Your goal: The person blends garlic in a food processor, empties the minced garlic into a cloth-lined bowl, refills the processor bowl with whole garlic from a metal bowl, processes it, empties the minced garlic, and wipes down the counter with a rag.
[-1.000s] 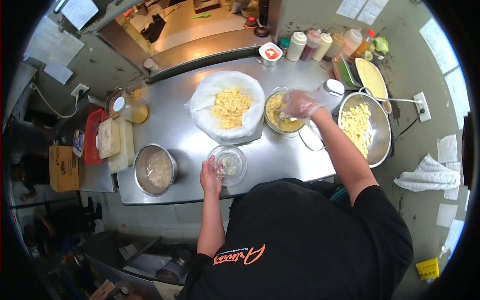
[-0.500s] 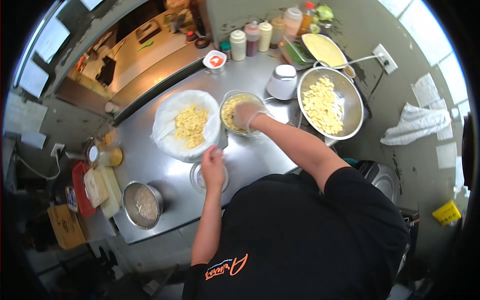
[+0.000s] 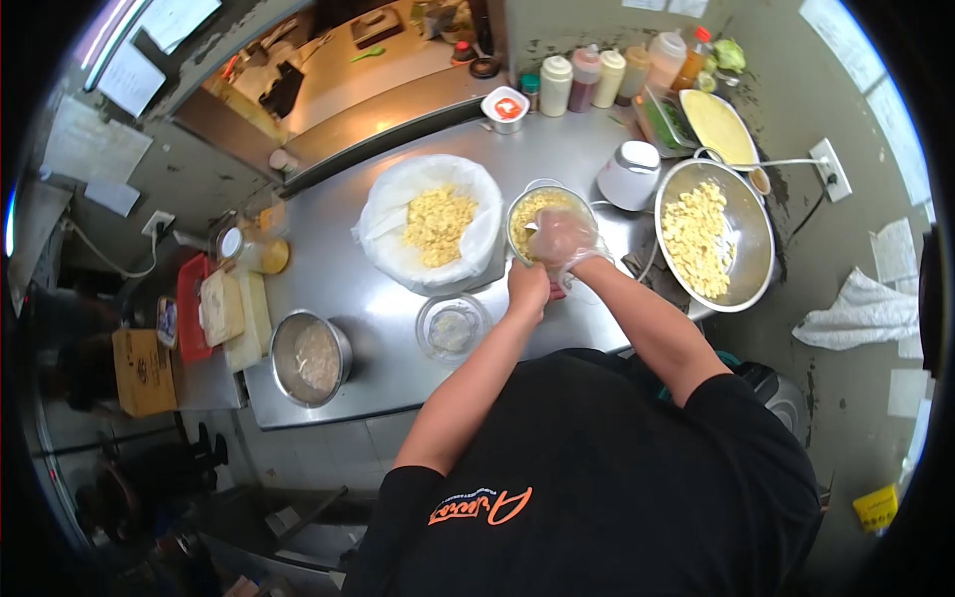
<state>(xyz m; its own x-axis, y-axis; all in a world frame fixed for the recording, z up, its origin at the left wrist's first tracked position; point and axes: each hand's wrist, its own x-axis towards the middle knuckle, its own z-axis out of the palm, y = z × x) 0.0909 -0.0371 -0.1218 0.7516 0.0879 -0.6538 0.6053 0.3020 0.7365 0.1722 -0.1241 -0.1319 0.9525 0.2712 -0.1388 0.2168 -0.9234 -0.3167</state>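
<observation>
A round, rimmed container with a small loop on its far side holds yellow chopped pieces. My left hand is closed at its near edge, fingers curled around that side. In a clear plastic glove, my right hand reaches into the container; its fingertips are hidden. Something small and white shows beside those fingers. Left of it stands a bowl lined with a white plastic bag, heaped with yellow crumbled pieces. A large steel bowl to the right contains yellow chunks.
A clear glass bowl sits near the front edge. Further left is a steel pot with pale contents. A white appliance with a cord stands behind the steel bowl. Squeeze bottles line the back wall, near a small white tub.
My left hand has moved from above the glass bowl to the container's near edge and closed there. My right hand stays in the container. The view has shifted left.
</observation>
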